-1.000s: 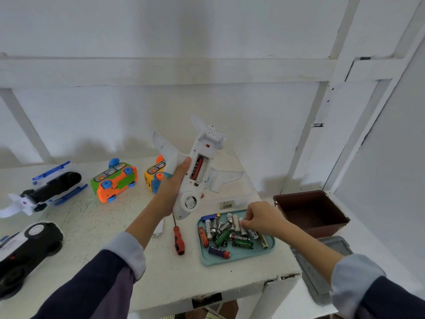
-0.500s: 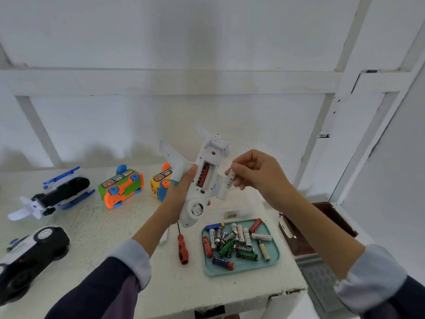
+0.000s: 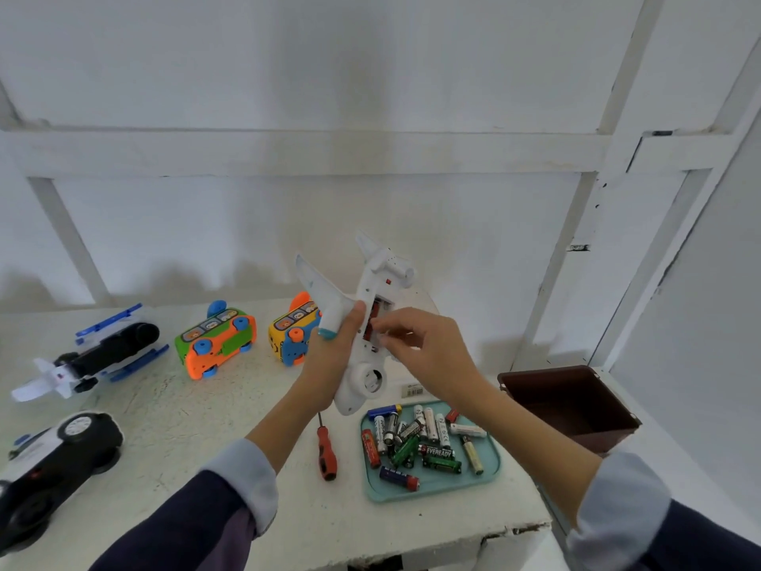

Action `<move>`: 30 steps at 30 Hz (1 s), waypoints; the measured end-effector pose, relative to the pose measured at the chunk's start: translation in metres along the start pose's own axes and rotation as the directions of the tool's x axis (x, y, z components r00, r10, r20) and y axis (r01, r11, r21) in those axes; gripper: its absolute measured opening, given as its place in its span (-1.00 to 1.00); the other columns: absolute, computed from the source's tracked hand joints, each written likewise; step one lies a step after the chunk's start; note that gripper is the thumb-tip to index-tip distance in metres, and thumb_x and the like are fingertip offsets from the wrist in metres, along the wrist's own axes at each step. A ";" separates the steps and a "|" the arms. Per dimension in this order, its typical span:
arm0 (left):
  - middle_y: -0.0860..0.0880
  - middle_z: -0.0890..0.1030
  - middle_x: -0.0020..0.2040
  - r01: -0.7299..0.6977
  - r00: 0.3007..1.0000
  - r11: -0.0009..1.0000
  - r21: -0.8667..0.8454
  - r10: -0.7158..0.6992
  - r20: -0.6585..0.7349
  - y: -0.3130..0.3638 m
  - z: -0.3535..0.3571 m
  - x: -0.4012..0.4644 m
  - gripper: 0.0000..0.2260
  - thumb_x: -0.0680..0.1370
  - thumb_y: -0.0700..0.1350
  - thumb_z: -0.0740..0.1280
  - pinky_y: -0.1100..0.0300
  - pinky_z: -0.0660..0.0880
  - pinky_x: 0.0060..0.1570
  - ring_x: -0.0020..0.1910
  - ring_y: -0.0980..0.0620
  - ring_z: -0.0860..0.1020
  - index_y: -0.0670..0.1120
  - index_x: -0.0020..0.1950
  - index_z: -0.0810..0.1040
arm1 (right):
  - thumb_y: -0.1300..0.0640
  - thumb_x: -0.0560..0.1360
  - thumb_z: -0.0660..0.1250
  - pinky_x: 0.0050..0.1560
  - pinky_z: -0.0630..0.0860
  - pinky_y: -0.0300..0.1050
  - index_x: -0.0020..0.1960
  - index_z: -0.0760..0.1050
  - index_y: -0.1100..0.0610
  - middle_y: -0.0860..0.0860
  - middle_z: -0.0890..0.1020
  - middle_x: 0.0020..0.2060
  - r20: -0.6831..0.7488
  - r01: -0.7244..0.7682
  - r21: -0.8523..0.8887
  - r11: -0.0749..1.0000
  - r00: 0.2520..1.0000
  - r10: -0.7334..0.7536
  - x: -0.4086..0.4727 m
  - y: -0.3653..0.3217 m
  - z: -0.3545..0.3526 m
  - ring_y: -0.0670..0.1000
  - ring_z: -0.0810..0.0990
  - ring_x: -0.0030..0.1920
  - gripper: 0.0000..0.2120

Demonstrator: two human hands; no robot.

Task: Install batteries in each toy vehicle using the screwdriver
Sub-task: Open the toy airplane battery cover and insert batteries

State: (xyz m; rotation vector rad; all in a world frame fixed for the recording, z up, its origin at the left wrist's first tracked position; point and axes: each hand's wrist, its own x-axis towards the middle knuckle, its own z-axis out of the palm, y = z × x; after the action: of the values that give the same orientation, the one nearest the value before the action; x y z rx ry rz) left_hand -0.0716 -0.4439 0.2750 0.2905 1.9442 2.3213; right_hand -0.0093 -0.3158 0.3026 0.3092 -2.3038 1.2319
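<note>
My left hand [image 3: 329,360] grips a white toy airplane [image 3: 367,380] by its body, belly toward me, above the table. Its open battery compartment [image 3: 374,319] shows a red battery inside. My right hand [image 3: 424,348] is at the compartment, its fingertips pinching a battery against the opening; the fingers mostly hide that battery. A red-handled screwdriver [image 3: 326,453] lies on the table below the airplane. A teal tray [image 3: 432,491] to the right of it holds several loose batteries [image 3: 416,440].
On the white table [image 3: 185,426] lie a green-orange bus [image 3: 216,344], a yellow-blue bus [image 3: 290,335], a black-and-blue helicopter [image 3: 103,352] and a black-and-white police car [image 3: 53,463]. A brown bin [image 3: 568,405] stands off the right edge.
My right hand took a battery from the tray, lifted it and has now brought it down onto the airplane's compartment. My left hand kept the airplane nearly still.
</note>
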 end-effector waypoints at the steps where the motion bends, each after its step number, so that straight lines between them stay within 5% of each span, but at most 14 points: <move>1: -0.15 0.65 -0.13 -0.013 1.000 1.000 0.002 0.013 -0.003 0.001 0.001 0.000 -0.68 0.45 0.20 0.40 -0.22 0.52 0.06 -0.11 -0.13 0.62 -0.04 -0.06 0.59 | 0.33 0.42 0.39 -0.05 0.55 -0.31 -0.05 0.63 0.25 0.09 0.67 -0.12 0.006 0.116 -0.062 0.991 0.993 -0.116 -0.001 0.002 0.003 -0.07 0.60 -0.15 -0.88; 4: -0.21 0.59 -0.14 -0.025 1.000 1.000 0.000 0.025 -0.007 0.000 0.002 -0.001 -0.53 0.31 0.32 0.43 -0.27 0.50 0.04 -0.12 -0.16 0.57 -0.05 -0.09 0.57 | 0.28 0.43 0.32 -0.03 0.49 -0.30 -0.10 0.62 0.29 0.13 0.65 -0.12 0.037 0.282 -0.207 0.937 0.959 -0.280 -0.004 0.006 0.010 0.00 0.59 -0.14 -0.87; 7: -0.18 0.60 -0.14 -0.032 0.999 0.999 -0.027 0.032 0.000 -0.001 0.005 -0.002 -0.62 0.38 0.23 0.40 -0.23 0.51 0.05 -0.11 -0.15 0.59 -0.07 -0.06 0.57 | 0.23 0.46 0.25 -0.02 0.45 -0.23 -0.10 0.61 0.29 0.14 0.62 -0.12 0.015 0.317 -0.297 0.901 0.945 -0.328 -0.004 0.011 0.012 0.11 0.59 -0.13 -0.82; 22: -0.05 0.64 -0.20 -0.027 0.999 0.999 -0.047 0.029 0.035 -0.009 0.009 -0.002 -0.85 0.53 0.02 0.30 0.04 0.56 -0.10 -0.19 0.00 0.63 -0.03 -0.04 0.57 | 0.31 0.42 0.33 -0.01 0.41 -0.28 -0.10 0.61 0.29 0.12 0.64 -0.12 -0.033 0.339 -0.361 0.869 0.927 -0.375 -0.004 0.024 0.011 0.00 0.48 -0.08 -0.90; 30: -0.07 0.63 -0.23 0.027 0.995 0.995 -0.096 -0.018 0.100 -0.008 0.007 -0.006 -0.67 0.38 0.15 0.33 0.02 0.53 -0.15 -0.22 -0.04 0.60 -0.06 -0.03 0.57 | 0.27 0.36 0.39 0.08 0.30 -0.43 -0.10 0.59 0.24 0.07 0.56 -0.05 -0.080 0.202 -0.297 0.933 0.969 -0.235 -0.005 0.020 0.007 -0.04 0.40 0.01 -0.88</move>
State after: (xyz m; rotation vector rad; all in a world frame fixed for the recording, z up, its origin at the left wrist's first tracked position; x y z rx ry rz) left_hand -0.0650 -0.4367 0.2681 0.3654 1.7747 2.3308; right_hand -0.0160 -0.3106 0.2824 0.3694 -2.2397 0.7727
